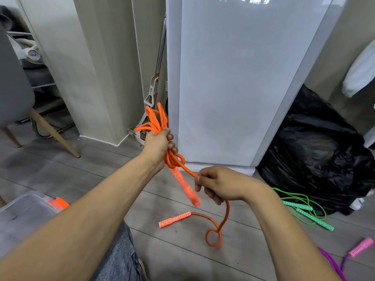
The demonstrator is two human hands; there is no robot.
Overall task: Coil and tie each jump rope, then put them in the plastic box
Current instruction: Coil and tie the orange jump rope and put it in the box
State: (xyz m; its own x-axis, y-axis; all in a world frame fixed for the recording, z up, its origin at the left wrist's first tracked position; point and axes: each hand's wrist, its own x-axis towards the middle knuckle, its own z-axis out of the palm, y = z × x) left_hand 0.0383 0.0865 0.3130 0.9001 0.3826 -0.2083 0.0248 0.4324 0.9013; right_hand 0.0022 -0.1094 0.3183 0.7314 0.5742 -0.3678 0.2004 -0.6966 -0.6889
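The left hand (157,141) is raised before the white cabinet (243,78), its fingers (172,137) curled tight round the gathered loops of the orange jump rope (160,120); the loops fan out above the fist, and just below it a turn of rope wraps the bundle; from there the hanging handle (185,187) slants down toward the right hand (221,184); that hand's fingers (203,179) pinch the free strand leaving the wrap, the rest curled into the palm; the strand runs under the right wrist, drops to the floor (101,165), curls into a small loop (213,238), and ends at the second handle (175,219), which lies flat near the person's knee (119,254).

The plastic box (24,211) stands at the near left of the floor, partly hidden by the left forearm, an orange latch (60,202) showing on its rim; the green jump rope (304,211) lies loose to the right, against the foot of a black rubbish bag (316,151); the purple jump rope (332,262) with its pink handle (361,247) lies at the near right corner of the view; a mop (154,86) leans in the gap left of the cabinet, right behind the orange loops; a grey chair (12,88) stands at the far left.
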